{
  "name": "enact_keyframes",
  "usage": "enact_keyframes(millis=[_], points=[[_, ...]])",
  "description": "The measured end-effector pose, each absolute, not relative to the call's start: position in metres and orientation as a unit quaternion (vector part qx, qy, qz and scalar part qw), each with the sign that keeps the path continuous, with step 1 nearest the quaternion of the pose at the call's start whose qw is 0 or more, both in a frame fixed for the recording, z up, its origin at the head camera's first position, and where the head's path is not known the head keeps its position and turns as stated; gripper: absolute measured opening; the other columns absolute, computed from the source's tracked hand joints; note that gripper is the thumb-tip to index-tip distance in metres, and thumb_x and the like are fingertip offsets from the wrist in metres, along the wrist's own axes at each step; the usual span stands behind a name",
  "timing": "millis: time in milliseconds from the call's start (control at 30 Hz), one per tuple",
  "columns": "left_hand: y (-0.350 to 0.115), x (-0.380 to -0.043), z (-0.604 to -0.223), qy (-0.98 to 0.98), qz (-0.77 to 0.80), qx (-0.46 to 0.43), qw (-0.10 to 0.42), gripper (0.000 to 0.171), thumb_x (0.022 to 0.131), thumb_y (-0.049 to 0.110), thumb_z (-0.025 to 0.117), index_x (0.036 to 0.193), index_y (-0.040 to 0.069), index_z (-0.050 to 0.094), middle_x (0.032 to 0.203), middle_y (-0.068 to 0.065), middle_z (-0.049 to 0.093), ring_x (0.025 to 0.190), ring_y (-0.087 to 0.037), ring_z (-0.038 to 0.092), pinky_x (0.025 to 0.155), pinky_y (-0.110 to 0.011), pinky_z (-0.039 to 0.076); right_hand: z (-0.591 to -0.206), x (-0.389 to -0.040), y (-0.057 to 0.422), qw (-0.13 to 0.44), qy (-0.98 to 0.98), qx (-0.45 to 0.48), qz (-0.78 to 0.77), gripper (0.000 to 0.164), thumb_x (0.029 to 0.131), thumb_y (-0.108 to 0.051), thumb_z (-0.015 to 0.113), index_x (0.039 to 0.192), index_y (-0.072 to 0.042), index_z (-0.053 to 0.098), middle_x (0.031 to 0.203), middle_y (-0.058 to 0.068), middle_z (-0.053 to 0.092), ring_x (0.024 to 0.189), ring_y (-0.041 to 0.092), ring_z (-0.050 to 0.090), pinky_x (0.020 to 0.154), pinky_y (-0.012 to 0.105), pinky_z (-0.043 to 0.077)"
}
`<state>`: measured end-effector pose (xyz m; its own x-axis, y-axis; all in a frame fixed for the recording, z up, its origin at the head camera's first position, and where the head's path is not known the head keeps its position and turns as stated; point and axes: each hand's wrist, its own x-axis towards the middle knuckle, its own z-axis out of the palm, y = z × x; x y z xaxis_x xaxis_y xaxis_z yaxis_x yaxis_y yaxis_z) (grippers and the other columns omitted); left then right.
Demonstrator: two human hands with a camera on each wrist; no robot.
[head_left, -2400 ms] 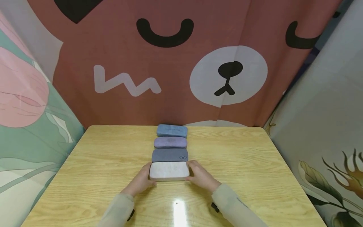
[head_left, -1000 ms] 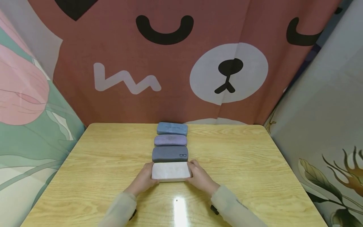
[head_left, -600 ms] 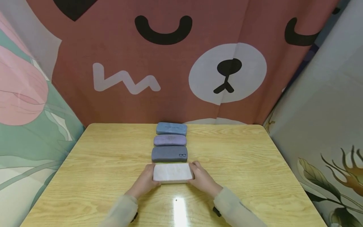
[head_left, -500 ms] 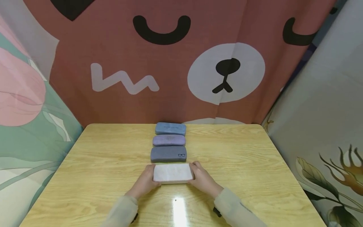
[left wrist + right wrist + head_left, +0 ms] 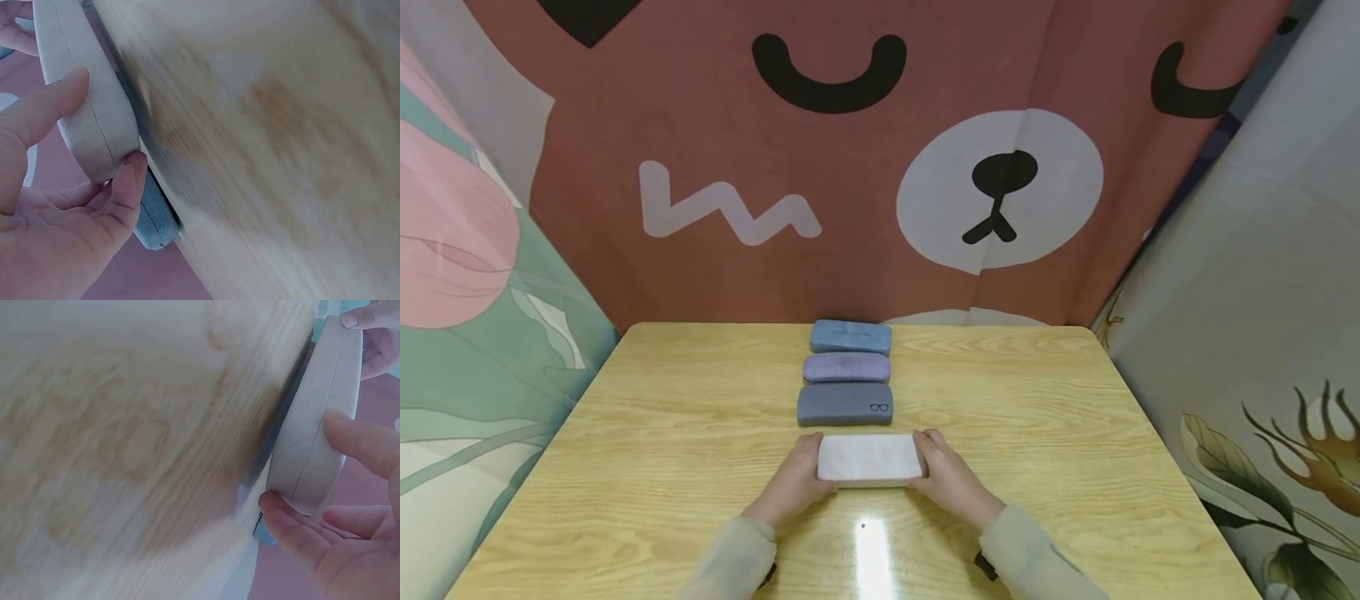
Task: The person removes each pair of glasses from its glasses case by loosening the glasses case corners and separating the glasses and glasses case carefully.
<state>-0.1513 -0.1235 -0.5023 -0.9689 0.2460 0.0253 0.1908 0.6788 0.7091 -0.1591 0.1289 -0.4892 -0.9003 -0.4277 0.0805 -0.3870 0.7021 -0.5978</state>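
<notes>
Both hands hold a white glasses case [image 5: 871, 458], one at each end, near the front of the table. My left hand [image 5: 793, 479] grips its left end; in the left wrist view the thumb presses the case's front side [image 5: 94, 119] by the seam and fingers curl under the end. The right hand [image 5: 955, 479] grips the other end likewise, thumb on the front [image 5: 315, 425] in the right wrist view. Behind it, a strip of table separates it from a grey glasses case [image 5: 842, 404] with a small glasses print. Beyond lie a purple case [image 5: 846, 367] and a blue case [image 5: 850, 336].
The three other cases form a column reaching the back edge of the wood-grain table [image 5: 1000, 400]. A bear-print curtain [image 5: 850, 275] hangs directly behind it. Floral-print cloths hang at the left [image 5: 460, 358] and right [image 5: 1225, 333]. A light reflection shows on the tabletop in front.
The white case, at first right against the grey case, has been drawn toward me and a little right by both hands, opening a gap. The other three cases keep their places.
</notes>
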Motion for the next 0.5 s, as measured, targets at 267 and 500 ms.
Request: enact_keyframes(millis=[267, 500], points=[[-0.1173, -0.1508, -0.5006, 0.913, 0.386, 0.122, 0.041, 0.077, 0.068, -0.004, 0.084, 0.128, -0.023, 0.04, 0.122, -0.034, 0.049, 0.114, -0.044, 0.052, 0.1, -0.053, 0.042, -0.4869, -0.1553, 0.1344, 0.043, 0.923, -0.21, -0.321, 0.071, 0.076, -0.001, 0.081, 0.132, 0.019, 0.043, 0.125, 0.026, 0.049, 0.112, 0.039, 0.055, 0.093, 0.045, 0.049], [-0.1126, -0.1533, -0.4996, 0.916, 0.38, 0.121, 0.042, 0.076, 0.068, -0.003, 0.084, 0.128, -0.022, 0.041, 0.122, -0.034, 0.05, 0.113, -0.044, 0.052, 0.1, -0.052, 0.042, -0.4863, -0.156, 0.1395, 0.036, 0.926, -0.202, -0.316, 0.071, 0.076, -0.001, 0.081, 0.132, 0.019, 0.044, 0.128, 0.026, 0.048, 0.114, 0.039, 0.055, 0.094, 0.044, 0.048]])
